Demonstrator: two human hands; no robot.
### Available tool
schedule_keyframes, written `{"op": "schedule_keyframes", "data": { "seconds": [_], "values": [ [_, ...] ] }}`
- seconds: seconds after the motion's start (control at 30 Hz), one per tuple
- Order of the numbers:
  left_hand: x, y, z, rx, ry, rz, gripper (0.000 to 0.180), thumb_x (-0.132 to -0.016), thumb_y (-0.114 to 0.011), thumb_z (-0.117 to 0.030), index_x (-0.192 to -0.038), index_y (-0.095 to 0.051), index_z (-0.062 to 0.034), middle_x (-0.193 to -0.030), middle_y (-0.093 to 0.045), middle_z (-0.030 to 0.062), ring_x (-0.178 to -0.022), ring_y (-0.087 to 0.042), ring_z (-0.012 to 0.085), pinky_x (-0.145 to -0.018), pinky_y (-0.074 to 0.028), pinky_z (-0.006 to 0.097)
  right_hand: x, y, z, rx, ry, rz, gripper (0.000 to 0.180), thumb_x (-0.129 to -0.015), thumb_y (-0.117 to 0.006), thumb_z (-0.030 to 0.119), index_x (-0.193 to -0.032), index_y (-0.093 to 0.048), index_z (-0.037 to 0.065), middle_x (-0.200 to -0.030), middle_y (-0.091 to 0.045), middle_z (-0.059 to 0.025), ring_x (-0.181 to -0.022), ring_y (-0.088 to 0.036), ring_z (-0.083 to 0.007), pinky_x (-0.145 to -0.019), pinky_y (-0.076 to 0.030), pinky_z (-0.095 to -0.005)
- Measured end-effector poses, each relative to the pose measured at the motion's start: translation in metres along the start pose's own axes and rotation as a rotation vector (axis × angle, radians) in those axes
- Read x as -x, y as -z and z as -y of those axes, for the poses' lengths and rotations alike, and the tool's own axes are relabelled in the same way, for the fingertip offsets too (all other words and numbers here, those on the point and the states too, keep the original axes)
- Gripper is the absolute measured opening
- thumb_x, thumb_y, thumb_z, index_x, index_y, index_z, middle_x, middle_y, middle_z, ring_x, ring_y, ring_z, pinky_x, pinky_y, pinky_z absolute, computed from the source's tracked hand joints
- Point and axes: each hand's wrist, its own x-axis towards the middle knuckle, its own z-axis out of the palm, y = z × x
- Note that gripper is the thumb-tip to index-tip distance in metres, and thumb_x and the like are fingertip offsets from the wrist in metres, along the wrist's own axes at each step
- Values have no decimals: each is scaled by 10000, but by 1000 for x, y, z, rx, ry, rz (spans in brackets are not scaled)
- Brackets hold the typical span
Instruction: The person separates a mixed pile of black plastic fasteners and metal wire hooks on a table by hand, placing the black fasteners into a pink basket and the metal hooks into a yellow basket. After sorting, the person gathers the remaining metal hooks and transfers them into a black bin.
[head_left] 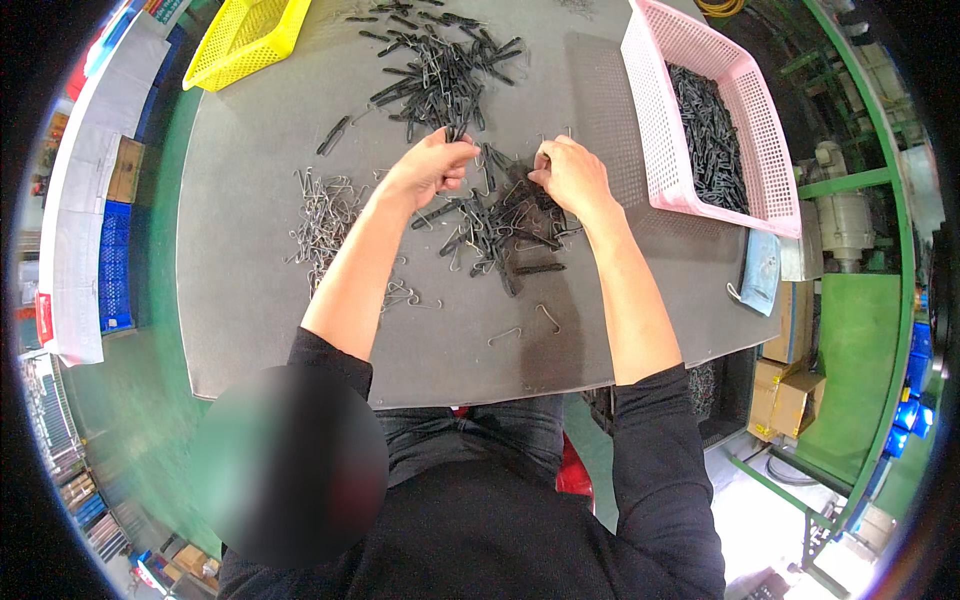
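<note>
My left hand [432,168] is closed in a pinch at the near edge of a pile of slim black pieces [440,75]. The end of a dark piece shows at its fingertips. To its right, my right hand [570,175] is pinched too; a thin bit shows above it, too small to name. Between and below the hands lies a second heap of black pieces [490,235], with wire hooks mixed in. A pile of bare metal wire hooks [325,220] lies left of my left forearm. Two loose hooks [547,318] rest nearer to me.
A pink perforated basket [663,150] full of black pieces stands at the right. At the far left is a yellow basket [215,62]. A light blue face mask [761,270] hangs by the right edge of the grey table [250,330]. Cardboard boxes [797,402] sit below.
</note>
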Motion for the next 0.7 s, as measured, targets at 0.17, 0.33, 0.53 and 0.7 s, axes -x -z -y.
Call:
{"op": "schedule_keyframes", "data": {
  "seconds": [0.17,0.33,0.53,0.7],
  "values": [
    [-2,-49,-4,-1076,-235,-458,361,-717,-658,-354,-820,-590,-15,-776,-637,165,-791,-623,310,-667,-488,389,16,31,-19,-781,-259,54,190,-744,-656,207,-778,-591,32,-695,-564,-12,-631,-496,-98,-558,-392,-245],
    [-10,-57,-6,-1254,-234,-373,266,-691,-629,-270,-736,-635,-8,-764,-637,182,-762,-630,322,-692,-501,388,37,30,-37,-996,-476,211,214,-803,-599,140,-967,-524,24,-732,-548,-17,-592,-439,-42,-462,-301,-169],
    [-4,-21,-9,-803,-165,-47,192,-701,-618,-210,-742,-624,-23,-717,-641,117,-614,-604,220,-579,-462,335,50,40,-48,-1457,-460,174,180,-845,-549,116,-997,-484,44,-752,-512,-14,-592,-425,-66,-461,-295,-181],
    [17,1,-9,440,107,186,171,-816,-561,-207,-937,-529,-89,-711,-524,-12,-566,-420,97,-526,-372,243,35,43,-37,-1358,-461,284,150,-844,-540,176,-923,-483,61,-672,-433,20,-554,-361,-60,-440,-246,-185]
  ]
}}
